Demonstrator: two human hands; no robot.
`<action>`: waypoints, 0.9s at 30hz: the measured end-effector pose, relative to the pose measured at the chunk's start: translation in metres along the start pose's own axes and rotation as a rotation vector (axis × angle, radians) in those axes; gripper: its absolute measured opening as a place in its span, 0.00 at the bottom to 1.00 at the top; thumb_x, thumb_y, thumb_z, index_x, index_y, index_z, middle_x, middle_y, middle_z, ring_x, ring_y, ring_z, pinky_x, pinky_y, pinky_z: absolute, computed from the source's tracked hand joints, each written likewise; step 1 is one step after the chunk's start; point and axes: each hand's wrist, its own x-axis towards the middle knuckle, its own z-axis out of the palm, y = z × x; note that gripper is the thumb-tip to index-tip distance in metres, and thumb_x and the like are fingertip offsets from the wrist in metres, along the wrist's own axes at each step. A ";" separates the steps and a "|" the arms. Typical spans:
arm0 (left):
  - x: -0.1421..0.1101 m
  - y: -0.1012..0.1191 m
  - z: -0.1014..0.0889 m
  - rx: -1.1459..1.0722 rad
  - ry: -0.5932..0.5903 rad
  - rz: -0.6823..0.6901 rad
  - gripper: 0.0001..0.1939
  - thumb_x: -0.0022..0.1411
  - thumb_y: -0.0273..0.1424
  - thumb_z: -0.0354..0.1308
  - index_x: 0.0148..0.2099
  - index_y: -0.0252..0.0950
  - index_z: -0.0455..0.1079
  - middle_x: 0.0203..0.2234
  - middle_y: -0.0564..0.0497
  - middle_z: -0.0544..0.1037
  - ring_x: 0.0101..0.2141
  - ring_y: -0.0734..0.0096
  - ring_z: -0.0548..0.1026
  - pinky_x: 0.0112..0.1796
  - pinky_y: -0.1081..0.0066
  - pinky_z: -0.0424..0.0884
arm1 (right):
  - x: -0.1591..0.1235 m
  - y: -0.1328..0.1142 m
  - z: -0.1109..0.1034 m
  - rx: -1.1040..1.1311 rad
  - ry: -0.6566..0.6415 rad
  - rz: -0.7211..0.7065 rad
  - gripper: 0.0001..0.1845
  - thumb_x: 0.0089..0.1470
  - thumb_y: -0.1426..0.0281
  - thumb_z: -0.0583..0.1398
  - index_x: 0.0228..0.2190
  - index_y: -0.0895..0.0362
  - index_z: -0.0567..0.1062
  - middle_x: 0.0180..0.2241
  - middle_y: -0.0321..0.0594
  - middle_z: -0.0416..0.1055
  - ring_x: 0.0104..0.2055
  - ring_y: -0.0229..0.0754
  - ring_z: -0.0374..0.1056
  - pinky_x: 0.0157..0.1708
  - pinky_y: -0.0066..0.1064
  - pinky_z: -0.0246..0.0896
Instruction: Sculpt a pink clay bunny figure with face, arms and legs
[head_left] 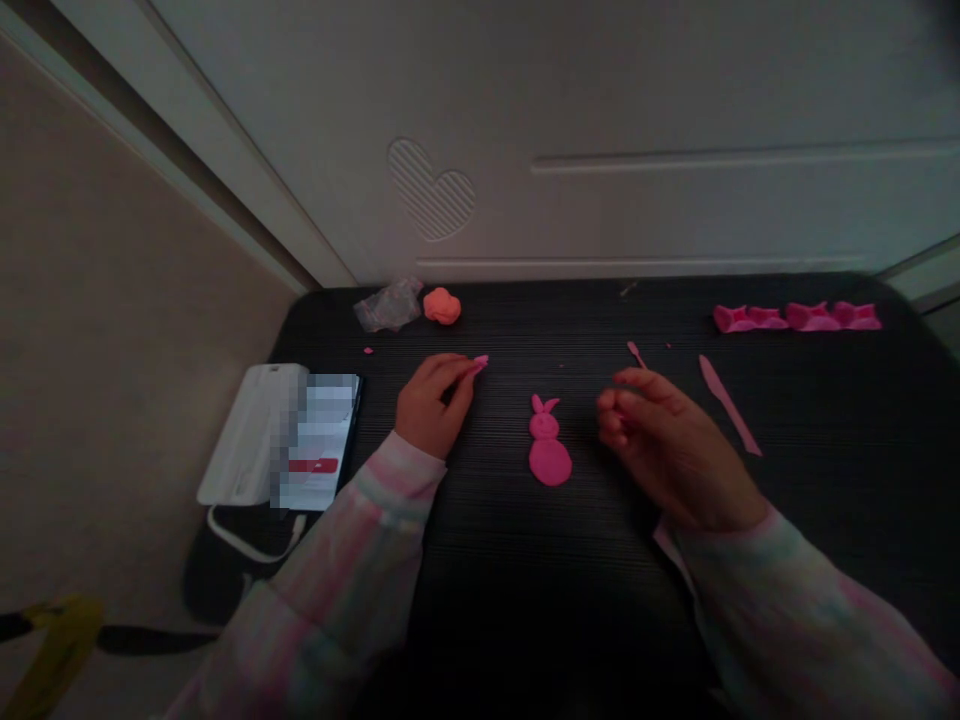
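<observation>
A flat pink clay rabbit (550, 462) lies on the dark table between my two hands, with two pointed ears, a round head and a larger round body. My left hand (431, 402), to the rabbit's left, rests at the table and pinches a small piece of pink clay (481, 361) between thumb and fingertips. Over to the right, my right hand (667, 440) is raised with its fingers curled in and the thumb against them. A hint of pink shows at those fingertips, but what they hold is too hidden to name.
A pink modelling knife (729, 405) and a smaller pink tool (635, 352) lie by my right hand. At the back are an orange clay lump (442, 306), crumpled clear plastic (390, 305) and pink moulded pieces (796, 317). A phone (322, 440) and white case (251, 430) sit left.
</observation>
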 end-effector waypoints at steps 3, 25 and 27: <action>0.002 -0.009 0.000 0.168 -0.017 0.020 0.15 0.53 0.26 0.52 0.45 0.35 0.66 0.39 0.47 0.73 0.40 0.69 0.70 0.43 0.67 0.66 | -0.002 -0.002 0.003 0.070 -0.063 0.003 0.06 0.44 0.67 0.60 0.28 0.53 0.68 0.16 0.27 0.57 0.14 0.28 0.49 0.13 0.21 0.46; 0.001 -0.014 0.002 0.374 0.108 0.075 0.12 0.51 0.28 0.53 0.40 0.32 0.68 0.37 0.45 0.71 0.42 0.64 0.67 0.45 0.63 0.64 | -0.001 0.004 0.004 0.166 0.104 0.017 0.12 0.32 0.70 0.67 0.25 0.56 0.74 0.28 0.31 0.72 0.31 0.25 0.67 0.34 0.12 0.62; 0.001 -0.014 0.002 0.370 0.123 0.085 0.12 0.51 0.28 0.53 0.40 0.32 0.68 0.37 0.44 0.71 0.41 0.64 0.67 0.44 0.63 0.64 | -0.001 0.003 0.004 0.155 0.111 0.037 0.12 0.33 0.69 0.67 0.26 0.56 0.74 0.28 0.32 0.73 0.31 0.27 0.68 0.33 0.14 0.63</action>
